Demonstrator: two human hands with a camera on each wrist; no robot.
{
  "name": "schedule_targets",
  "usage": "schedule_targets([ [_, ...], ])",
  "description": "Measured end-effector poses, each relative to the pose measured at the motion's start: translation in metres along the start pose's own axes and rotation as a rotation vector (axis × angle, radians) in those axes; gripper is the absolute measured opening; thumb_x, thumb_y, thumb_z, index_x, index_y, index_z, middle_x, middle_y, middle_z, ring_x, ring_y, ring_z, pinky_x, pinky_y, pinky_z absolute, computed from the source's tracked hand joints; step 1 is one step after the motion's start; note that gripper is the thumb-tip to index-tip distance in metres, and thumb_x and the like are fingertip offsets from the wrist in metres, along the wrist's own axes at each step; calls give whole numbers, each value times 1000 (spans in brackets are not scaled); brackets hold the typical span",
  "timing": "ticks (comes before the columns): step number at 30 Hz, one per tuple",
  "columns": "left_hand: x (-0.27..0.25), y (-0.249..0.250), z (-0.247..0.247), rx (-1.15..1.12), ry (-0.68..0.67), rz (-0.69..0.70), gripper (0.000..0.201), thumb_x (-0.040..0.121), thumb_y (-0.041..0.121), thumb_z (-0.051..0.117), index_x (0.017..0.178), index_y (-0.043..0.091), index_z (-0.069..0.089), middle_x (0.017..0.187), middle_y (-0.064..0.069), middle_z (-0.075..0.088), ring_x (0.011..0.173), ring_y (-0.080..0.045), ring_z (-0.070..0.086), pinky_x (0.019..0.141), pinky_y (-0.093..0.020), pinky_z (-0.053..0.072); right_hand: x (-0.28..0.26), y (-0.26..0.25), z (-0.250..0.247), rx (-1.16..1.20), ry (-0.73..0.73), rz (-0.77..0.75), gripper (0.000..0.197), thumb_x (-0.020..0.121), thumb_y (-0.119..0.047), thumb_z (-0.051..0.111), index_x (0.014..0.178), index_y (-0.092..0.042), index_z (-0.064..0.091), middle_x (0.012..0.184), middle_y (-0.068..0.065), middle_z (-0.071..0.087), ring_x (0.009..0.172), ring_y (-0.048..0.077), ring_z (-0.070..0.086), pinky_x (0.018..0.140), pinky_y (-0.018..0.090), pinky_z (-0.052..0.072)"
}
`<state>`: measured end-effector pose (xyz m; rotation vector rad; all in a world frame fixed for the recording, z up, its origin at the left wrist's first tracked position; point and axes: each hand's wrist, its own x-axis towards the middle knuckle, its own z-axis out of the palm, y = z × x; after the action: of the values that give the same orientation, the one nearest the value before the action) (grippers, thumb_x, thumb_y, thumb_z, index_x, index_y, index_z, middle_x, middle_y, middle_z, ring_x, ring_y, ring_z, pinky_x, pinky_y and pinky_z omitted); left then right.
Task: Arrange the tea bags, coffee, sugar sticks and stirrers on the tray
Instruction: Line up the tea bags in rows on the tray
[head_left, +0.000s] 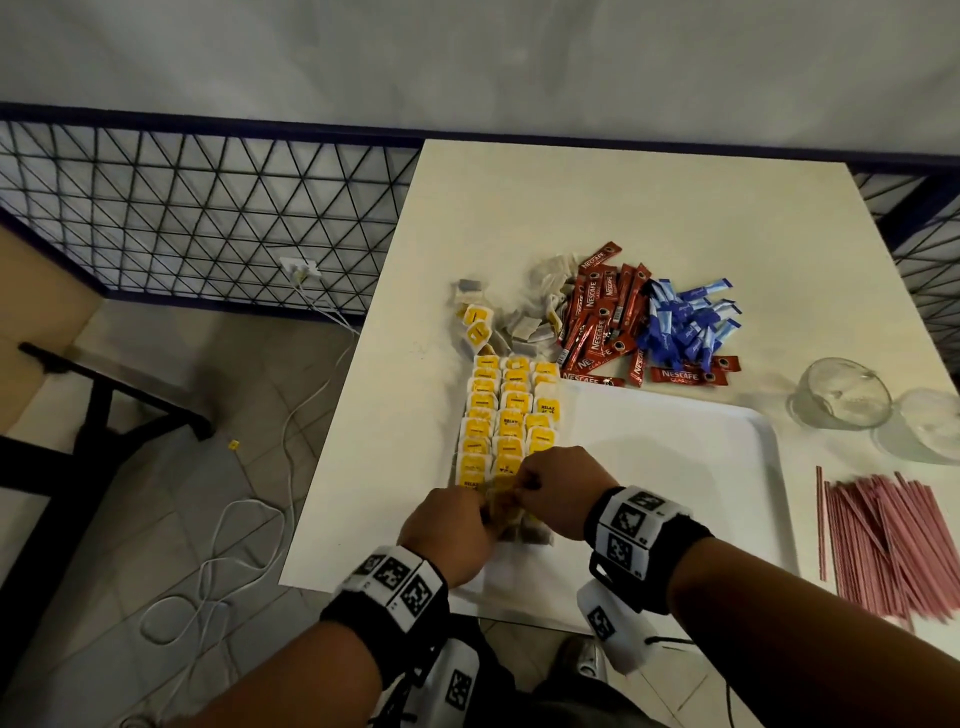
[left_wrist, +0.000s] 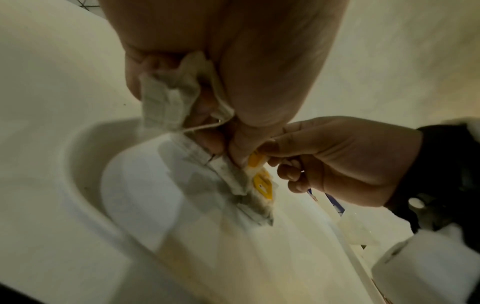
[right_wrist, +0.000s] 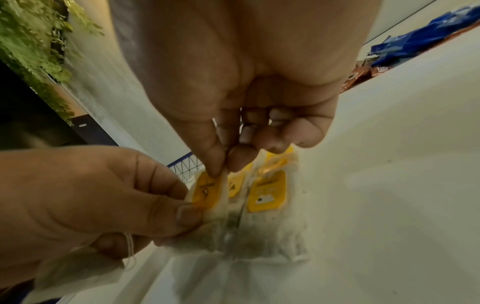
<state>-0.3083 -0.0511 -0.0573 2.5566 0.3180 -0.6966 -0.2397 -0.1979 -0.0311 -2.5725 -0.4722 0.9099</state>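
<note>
Three columns of yellow-tagged tea bags (head_left: 506, 415) run along the left side of the white tray (head_left: 675, 467) in the head view, with a loose heap of more tea bags (head_left: 540, 306) on the table (head_left: 597, 208) beyond the tray. Beside that heap lie red coffee sticks (head_left: 597, 322) and blue sugar sticks (head_left: 685, 322), and pink stirrers (head_left: 883, 540) lie on the table to the right of the tray, near two glass cups (head_left: 841, 395). Both hands meet at the near end of the columns, the left hand (head_left: 447, 530) and right hand (head_left: 561, 488) touching over one tea bag (head_left: 501, 501).

From the left wrist, the left hand (left_wrist: 233, 61) has its fingers curled around a bunch of spare tea bags (left_wrist: 166, 98), while the right hand (left_wrist: 337, 160) reaches in from the right with a yellow tag (left_wrist: 255, 160) at its fingertips just above the tray (left_wrist: 78, 164).

From the right wrist, the right hand (right_wrist: 246, 82) pinches the top edge of a tea bag (right_wrist: 207, 191) between thumb and forefinger, and the left hand (right_wrist: 91, 195) pinches the same bag with its thumb on its lower side. Another tea bag (right_wrist: 267, 193) lies flat just beside it on the tray (right_wrist: 389, 205).
</note>
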Motion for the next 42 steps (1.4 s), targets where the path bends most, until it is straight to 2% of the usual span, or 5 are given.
schedule_targets([
  [11,-7,-3,-23,-148,97,80,26,87,30,59,64,17,54,68,2,59,67,-19,54,60,-25,38,5,-3,6,-28,20,88,8,83,-23,49,78,-25,55,83,-3,56,77,20,55,64,28,43],
  [19,-7,11,-58,-1544,-35,-94,23,99,13,33,100,3,54,70,-15,51,48,-24,52,44,-27,46,-14,-24,-26,354,178,-192,23,87,-48,59,84,-26,63,70,-16,57,61,-4,49,56,11,34],
  [25,-8,27,-66,-1445,-31,91,16,95,7,37,103,8,51,81,-13,60,60,-20,62,64,-36,47,-12,-29,-39,323,220,-207,12,85,-39,65,86,-26,63,72,-17,57,62,-4,48,59,16,33],
  [31,-1,6,-73,-727,26,370,25,80,41,72,96,21,70,98,2,71,93,-13,67,86,-31,51,-17,-31,-58,307,227,-272,6,85,-32,67,80,-30,65,76,-15,53,69,-1,48,61,10,33],
  [42,-6,-15,-56,-627,34,233,23,93,23,61,73,21,73,84,-3,67,80,-12,64,78,-24,46,-5,-31,-37,235,257,-259,10,88,-29,63,80,-25,59,80,-13,51,71,1,45,61,9,30],
])
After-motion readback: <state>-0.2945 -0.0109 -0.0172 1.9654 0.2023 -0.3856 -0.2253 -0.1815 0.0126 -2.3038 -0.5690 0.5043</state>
